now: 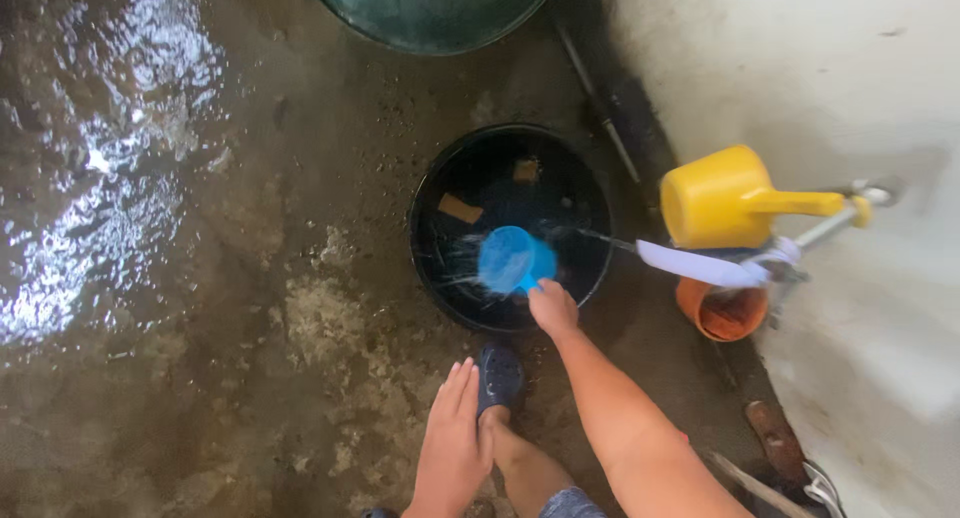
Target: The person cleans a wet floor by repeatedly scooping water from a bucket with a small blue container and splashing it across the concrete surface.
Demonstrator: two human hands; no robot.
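From my remote seat, the far left is one glaring wet patch of floor, its detail washed out. Next, my left hand hangs flat and open, fingers together, gripping nothing, cut off at the wrist by the bottom edge. One dark shoe shows just beside it. My right hand is closed on the single blue scoop, held over the one black basin; its handle is hidden in my fist. Rightward: one white hose, one yellow dipper, one orange pot, partly hidden. A green tub is cropped at the top.
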